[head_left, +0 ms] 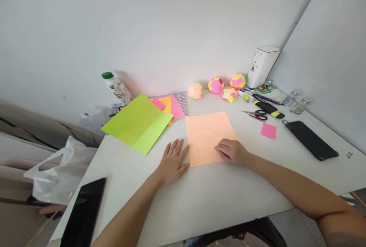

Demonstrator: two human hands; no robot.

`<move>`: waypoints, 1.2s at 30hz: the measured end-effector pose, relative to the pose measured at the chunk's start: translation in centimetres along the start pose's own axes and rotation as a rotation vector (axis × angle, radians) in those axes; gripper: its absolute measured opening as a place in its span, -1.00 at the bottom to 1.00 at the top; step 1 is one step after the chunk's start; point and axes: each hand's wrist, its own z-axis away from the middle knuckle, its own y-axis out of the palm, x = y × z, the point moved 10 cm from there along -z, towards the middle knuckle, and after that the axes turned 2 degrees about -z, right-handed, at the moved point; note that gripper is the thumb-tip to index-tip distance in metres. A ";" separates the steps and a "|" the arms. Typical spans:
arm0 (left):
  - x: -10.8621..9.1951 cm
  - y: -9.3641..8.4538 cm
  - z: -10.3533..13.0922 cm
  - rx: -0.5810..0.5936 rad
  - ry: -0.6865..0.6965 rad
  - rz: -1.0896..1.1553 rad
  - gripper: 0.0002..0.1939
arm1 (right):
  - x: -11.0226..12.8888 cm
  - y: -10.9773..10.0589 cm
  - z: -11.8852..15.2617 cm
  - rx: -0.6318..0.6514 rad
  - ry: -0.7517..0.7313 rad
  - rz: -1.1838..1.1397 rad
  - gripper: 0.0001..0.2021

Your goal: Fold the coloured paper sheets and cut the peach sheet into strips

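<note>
A peach sheet of paper (208, 126) lies flat on the white table, with a faint crease across it. My left hand (173, 163) rests palm down beside its left edge, fingers spread, the thumb and index finger close to that edge. On the right part of the sheet sits my right hand (233, 152), its fingers curled together and nothing showing in them. Left of the peach paper is a large green sheet (137, 123), creased near one side. It partly covers an orange sheet (167, 104) and a pink sheet (177, 107).
Paper balls (216, 85) stand along the wall. To the right are scissors (260, 114), a cutter knife (268, 108), a pink square (268, 131), a black pouch (311, 140) and small glass jars (300, 106). A bottle (117, 86), plastic bag (60, 170) and black tablet (84, 212) are leftward.
</note>
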 end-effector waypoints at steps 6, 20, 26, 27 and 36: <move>-0.7 -1.4 -0.2 -0.160 0.049 0.049 -0.33 | -4.5 -1.6 1.0 0.078 0.238 0.108 -0.61; -2.8 -3.2 0.3 -0.334 0.241 0.712 -0.56 | -5.9 -0.6 2.6 0.367 0.599 -0.399 -0.81; -2.6 -2.0 0.2 -0.281 0.113 1.004 -0.84 | -7.0 -0.7 3.6 0.412 0.723 -0.557 -0.70; -2.3 -1.9 0.2 -0.274 0.075 1.048 -0.81 | -6.9 -0.7 3.7 0.425 0.730 -0.579 -0.69; -0.8 -0.2 0.5 -0.255 -0.258 1.377 -0.65 | -4.8 0.5 4.1 0.644 0.686 -0.742 -0.65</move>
